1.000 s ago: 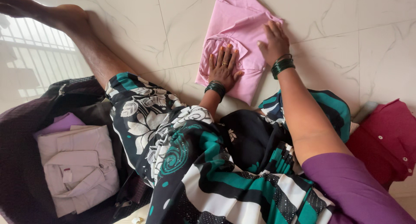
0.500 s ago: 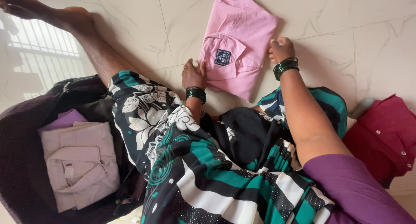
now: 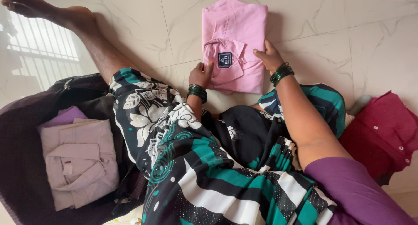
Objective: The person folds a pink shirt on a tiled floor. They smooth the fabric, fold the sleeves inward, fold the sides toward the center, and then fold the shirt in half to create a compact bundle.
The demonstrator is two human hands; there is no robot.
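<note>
A folded pink cotton shirt (image 3: 235, 42) lies flat on the pale marble-look tiled floor (image 3: 348, 33), collar end toward the person, a small dark square label showing on its chest pocket. The left hand (image 3: 201, 74) meets the near-left edge of the shirt, its fingers (image 3: 208, 68) curled together on the cloth; whether they pinch the fabric or only press against it, I cannot tell. The right hand (image 3: 268, 57) rests on the near-right edge, thumb lying over the top and the other fingers tucked at the side — a light grip on the fold, by the look of it. Both wrists carry dark green bangles (image 3: 282, 73).

Judging from how the hands frame the bundle on both sides, the step in hand is squaring up or taking hold of the finished fold. Any lift from here would call for even support under both edges, so the layers do not slide open.

Well to the left of the left fingers, beyond the patterned black, teal and white garment (image 3: 196, 164) over the lap, an open dark bag (image 3: 21, 164) holds a folded pale lilac shirt (image 3: 78, 159). Well to the right of the right fingers lies a crumpled dark red buttoned shirt (image 3: 383, 133).
</note>
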